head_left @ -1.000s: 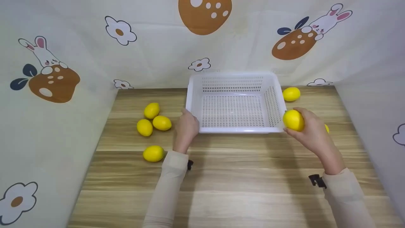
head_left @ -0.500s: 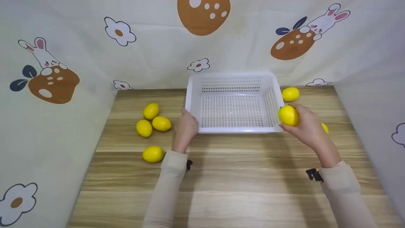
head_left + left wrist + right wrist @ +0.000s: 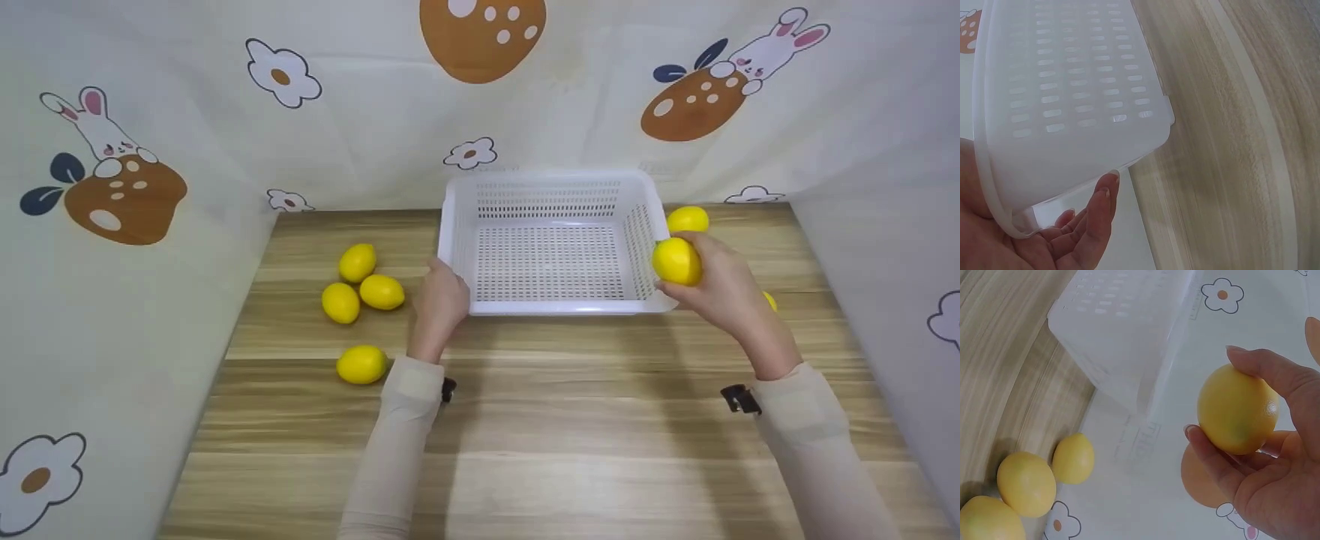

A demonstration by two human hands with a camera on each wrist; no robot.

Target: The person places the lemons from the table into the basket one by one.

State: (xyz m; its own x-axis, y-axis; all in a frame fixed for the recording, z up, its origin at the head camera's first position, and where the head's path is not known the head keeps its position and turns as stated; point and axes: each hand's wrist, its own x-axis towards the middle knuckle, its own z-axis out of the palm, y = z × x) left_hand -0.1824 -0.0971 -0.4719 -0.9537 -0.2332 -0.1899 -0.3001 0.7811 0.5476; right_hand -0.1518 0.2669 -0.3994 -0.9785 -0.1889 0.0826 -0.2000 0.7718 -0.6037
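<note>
My left hand (image 3: pixel 441 304) grips the near left corner of a white plastic basket (image 3: pixel 570 308). In the left wrist view the rim lies between the thumb and the fingers (image 3: pixel 1098 222) of that hand, beside the slotted side wall. My right hand (image 3: pixel 724 289) holds a yellow lemon (image 3: pixel 677 262) between thumb and fingers, and it overlaps the basket's right rim in the head view. From the right wrist this held lemon (image 3: pixel 1237 409) shows apart from the basket (image 3: pixel 1123 332). Nothing lies on the basket's perforated floor.
Several lemons (image 3: pixel 382 292) lie on the wooden table (image 3: pixel 562 450) left of the basket. To its right is another lemon (image 3: pixel 688 219), with more lemons (image 3: pixel 1026 484) showing in the right wrist view. A printed cloth (image 3: pixel 375 135) forms walls at the back and sides.
My right hand has carried the lemon left and slightly away from me, to the basket's right rim. The left hand and the basket have stayed in place.
</note>
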